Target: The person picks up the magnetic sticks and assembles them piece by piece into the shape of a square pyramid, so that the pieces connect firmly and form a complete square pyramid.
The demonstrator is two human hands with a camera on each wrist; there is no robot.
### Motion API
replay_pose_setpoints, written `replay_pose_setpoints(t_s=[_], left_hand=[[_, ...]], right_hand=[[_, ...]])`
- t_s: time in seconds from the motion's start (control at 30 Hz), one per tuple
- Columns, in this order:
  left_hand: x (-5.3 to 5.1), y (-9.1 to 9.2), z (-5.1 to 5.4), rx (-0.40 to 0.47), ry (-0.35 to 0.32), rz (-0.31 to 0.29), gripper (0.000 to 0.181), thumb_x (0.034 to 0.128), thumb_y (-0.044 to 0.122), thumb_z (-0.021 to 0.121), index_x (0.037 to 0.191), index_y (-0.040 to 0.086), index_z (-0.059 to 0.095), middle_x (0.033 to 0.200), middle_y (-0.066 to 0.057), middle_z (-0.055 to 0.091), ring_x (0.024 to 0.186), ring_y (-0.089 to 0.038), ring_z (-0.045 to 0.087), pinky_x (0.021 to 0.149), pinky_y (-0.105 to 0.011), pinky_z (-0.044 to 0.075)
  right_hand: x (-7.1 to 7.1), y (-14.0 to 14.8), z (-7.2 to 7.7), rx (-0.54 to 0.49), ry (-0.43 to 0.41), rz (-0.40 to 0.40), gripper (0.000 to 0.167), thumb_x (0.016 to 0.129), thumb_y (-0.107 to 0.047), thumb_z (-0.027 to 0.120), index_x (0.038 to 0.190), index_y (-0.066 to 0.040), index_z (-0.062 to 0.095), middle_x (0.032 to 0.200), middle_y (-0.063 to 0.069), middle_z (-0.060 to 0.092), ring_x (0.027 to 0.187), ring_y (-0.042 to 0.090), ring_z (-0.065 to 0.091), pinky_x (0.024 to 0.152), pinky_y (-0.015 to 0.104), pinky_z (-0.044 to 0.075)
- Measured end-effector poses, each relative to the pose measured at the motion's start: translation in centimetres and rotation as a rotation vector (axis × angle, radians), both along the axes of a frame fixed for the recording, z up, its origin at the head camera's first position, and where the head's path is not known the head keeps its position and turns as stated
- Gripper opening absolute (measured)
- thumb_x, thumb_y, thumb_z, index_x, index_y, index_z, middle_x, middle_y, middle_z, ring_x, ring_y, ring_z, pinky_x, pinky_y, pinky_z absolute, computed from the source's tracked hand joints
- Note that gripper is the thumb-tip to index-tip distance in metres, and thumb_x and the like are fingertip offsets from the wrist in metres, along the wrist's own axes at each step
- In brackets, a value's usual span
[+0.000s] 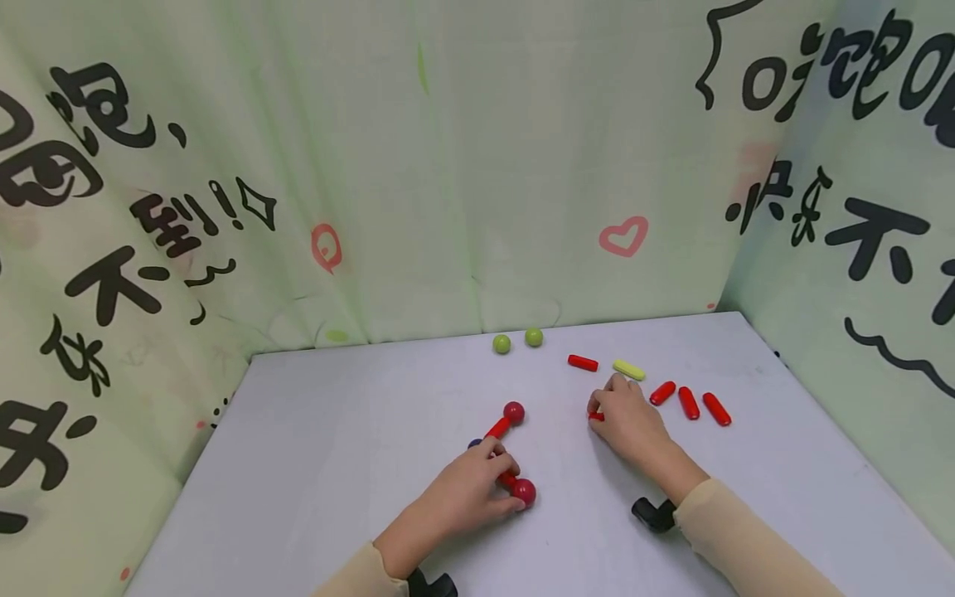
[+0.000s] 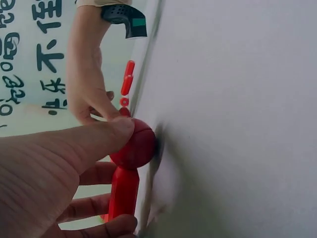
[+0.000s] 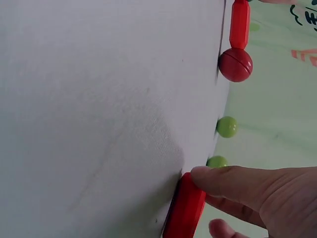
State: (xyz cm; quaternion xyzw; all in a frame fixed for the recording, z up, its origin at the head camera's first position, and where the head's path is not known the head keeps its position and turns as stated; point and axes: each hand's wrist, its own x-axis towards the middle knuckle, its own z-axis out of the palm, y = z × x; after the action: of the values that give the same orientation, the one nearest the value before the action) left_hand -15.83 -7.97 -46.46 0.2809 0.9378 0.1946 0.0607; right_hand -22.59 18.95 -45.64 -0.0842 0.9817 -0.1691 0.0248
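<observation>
My left hand [image 1: 470, 489] holds a ball-and-rod piece on the table. Its thumb presses a dark red ball [image 2: 140, 147], and its fingers lie along the attached red rod [image 2: 124, 192]. Beyond the fingers, another red rod [image 1: 496, 428] ends in a second red ball [image 1: 514, 412]. A dark blue ball [image 1: 474, 444] shows partly behind the left hand, which hides the joints there. To the right, my right hand [image 1: 630, 419] pinches a loose red rod [image 3: 184, 210] low at the table, its thumb against one end.
Two green balls [image 1: 501, 343] sit near the table's back edge. Loose rods lie around the right hand: one red rod [image 1: 583, 362] and a yellow rod [image 1: 629, 369] behind it, several red rods [image 1: 689, 403] to its right. Printed curtains [image 1: 477, 166] enclose the white table [image 1: 321, 464].
</observation>
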Motion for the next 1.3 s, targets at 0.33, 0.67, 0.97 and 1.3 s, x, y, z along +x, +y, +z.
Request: replay_pose_setpoints(t_s=[0.33,0.67,0.97,1.3], left_hand=[[-0.4,-0.7,0.0,-0.011,-0.076,-0.02,0.03,0.0852,0.039,0.086,0.109,0.025,0.072,0.116,0.006,0.057,0.099,-0.004,0.049,0.079,-0.016,0.05],[-1.1,-1.7,-0.1,-0.009,-0.055,-0.101,0.025,0.0864,0.026,0.08,0.108,0.023,0.067,0.129,0.004,0.056,0.108,-0.008,0.05,0.087,-0.018,0.05],[-1.4,-1.8,-0.2,-0.001,-0.091,-0.097,0.026,0.0852,0.022,0.079,0.107,0.024,0.065,0.135,0.004,0.056,0.114,-0.009,0.05,0.091,-0.019,0.052],[-1.4,-2.0,-0.4,0.022,-0.09,-0.1,0.025,0.0844,0.022,0.079,0.106,0.024,0.066,0.135,0.005,0.056,0.114,-0.009,0.05,0.091,-0.02,0.05]], right_hand=[[2.4,-1.8,0.4,-0.027,-0.1,0.156,0.016,0.092,-0.019,0.078,0.1,-0.016,0.064,0.086,0.001,0.058,0.082,0.018,0.054,0.069,0.035,0.052],[4.1,-4.5,0.3,-0.238,-0.173,0.27,0.021,0.089,-0.012,0.081,0.099,-0.017,0.063,0.087,-0.003,0.056,0.08,0.013,0.053,0.068,0.024,0.049],[4.6,-5.7,-0.1,-0.308,-0.26,0.362,0.025,0.084,-0.014,0.084,0.097,-0.017,0.063,0.086,-0.005,0.06,0.083,0.014,0.056,0.069,0.024,0.051],[5.1,-6.5,-0.3,-0.371,-0.286,0.431,0.02,0.087,-0.015,0.082,0.098,-0.018,0.064,0.09,-0.006,0.062,0.084,0.014,0.057,0.07,0.022,0.05]])
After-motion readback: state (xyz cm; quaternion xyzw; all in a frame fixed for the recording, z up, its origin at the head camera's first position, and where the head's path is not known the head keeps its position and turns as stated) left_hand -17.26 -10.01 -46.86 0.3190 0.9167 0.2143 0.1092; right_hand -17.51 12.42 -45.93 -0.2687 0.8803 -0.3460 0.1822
